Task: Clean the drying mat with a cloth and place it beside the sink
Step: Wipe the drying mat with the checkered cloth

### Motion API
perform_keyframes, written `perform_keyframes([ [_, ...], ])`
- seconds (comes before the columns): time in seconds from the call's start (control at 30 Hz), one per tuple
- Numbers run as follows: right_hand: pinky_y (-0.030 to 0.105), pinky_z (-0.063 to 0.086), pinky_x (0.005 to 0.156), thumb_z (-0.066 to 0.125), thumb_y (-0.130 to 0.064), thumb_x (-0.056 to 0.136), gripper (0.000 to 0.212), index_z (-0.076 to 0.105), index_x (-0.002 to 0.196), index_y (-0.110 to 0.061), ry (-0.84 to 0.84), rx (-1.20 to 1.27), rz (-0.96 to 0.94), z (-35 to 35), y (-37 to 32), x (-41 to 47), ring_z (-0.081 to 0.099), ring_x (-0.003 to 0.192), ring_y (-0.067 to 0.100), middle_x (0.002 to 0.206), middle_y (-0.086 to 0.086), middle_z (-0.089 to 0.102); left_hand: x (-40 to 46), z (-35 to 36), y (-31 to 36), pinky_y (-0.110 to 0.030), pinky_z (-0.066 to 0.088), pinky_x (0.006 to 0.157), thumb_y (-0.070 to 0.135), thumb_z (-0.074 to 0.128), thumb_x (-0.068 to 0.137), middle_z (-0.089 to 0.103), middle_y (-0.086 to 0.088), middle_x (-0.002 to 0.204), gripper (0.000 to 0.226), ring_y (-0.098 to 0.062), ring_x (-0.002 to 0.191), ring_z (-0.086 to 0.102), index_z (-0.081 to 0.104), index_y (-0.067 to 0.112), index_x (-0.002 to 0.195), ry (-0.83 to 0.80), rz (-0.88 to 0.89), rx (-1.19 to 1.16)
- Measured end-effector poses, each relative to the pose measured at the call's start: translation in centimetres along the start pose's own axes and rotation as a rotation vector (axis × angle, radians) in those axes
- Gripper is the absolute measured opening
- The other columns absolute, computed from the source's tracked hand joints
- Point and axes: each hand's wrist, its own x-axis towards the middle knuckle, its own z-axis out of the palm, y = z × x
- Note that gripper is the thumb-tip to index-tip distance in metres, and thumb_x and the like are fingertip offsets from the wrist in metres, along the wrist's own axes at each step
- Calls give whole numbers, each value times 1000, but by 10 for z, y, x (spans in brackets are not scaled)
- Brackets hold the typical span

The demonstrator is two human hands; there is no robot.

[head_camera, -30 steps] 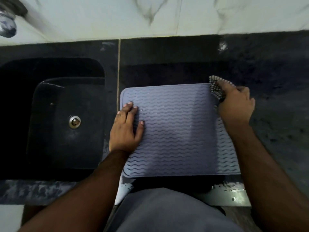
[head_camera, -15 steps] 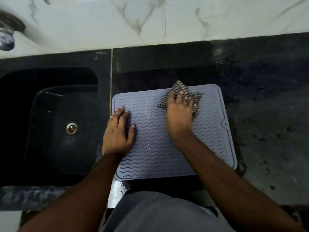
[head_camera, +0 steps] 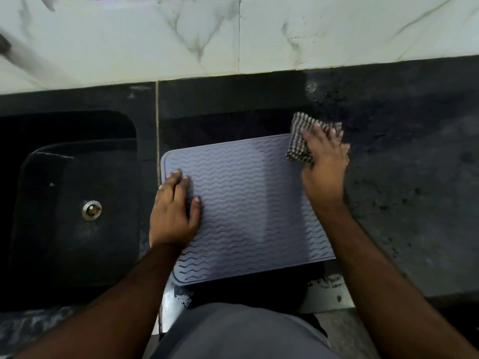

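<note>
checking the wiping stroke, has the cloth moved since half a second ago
Yes. The cloth has swept right, from the mat's far middle to its far right corner.

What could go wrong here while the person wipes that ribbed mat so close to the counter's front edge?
The mat lies with its near edge right at the counter front, so a hard stroke might push it off, though the left hand pressing flat on it helps. The checked cloth under the right hand already hangs past the mat's far right corner, so it may pick up the specks on the dark counter and drag them back onto the mat.
</note>
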Motion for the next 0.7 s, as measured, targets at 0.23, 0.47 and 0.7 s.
perform_keyframes([
  [0.23,52,9,124,44,-6,88,71,32,155,-25,-38,-91,121,67,-21,-13,18,152,35,163,16,27,-1,-2,1,-41,28,123,46,44,100,35,-4,160,58,-22,150,30,46,12,147,-18,-10,7],
  [0.47,46,13,123,40,-13,86,64,41,149,-19,-110,-69,-111,100,-94,-47,29,149,26,156,12,42,1,-6,4,-42,26,124,45,45,99,36,-8,160,60,-25,150,29,46,9,148,-30,-10,9],
  [0.7,43,37,114,57,2,81,62,55,139,-21,-336,366,-287,86,-135,-52,55,128,18,135,1,63,1,-9,6,-47,30,121,41,46,97,40,-19,155,63,-35,146,35,44,3,147,-37,-31,-10],
])
